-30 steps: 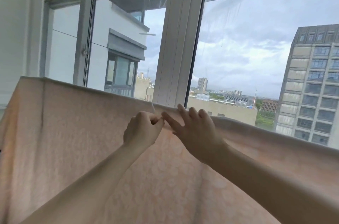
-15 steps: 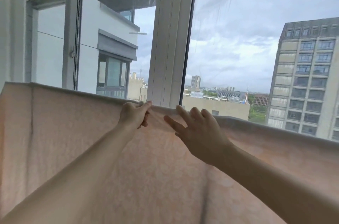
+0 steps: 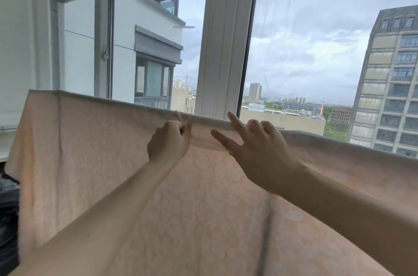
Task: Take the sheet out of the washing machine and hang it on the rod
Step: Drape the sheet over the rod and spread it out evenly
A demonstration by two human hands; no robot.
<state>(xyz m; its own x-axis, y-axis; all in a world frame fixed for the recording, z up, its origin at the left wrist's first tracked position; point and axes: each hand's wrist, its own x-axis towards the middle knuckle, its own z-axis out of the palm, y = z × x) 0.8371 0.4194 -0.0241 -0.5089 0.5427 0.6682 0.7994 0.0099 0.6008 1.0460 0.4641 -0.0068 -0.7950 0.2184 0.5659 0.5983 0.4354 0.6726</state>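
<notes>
A pale peach sheet (image 3: 95, 151) with a faint white pattern hangs draped over a rod. The rod itself is hidden under the sheet's top fold, which runs from upper left down to the right. My left hand (image 3: 168, 142) is curled at the fold near the middle, pinching the cloth there. My right hand (image 3: 260, 149) lies just to its right with fingers spread, index and middle fingertips resting on the fold, holding nothing. The washing machine is out of view.
A large window with a white frame post (image 3: 224, 49) stands right behind the sheet, showing buildings outside. A white wall (image 3: 18, 38) is on the left. Something dark (image 3: 8, 208) sits low at the left edge.
My left hand has closed into a pinch on the fold. My right hand's fingers have spread wider on the top edge. The camera view has shifted slightly.
</notes>
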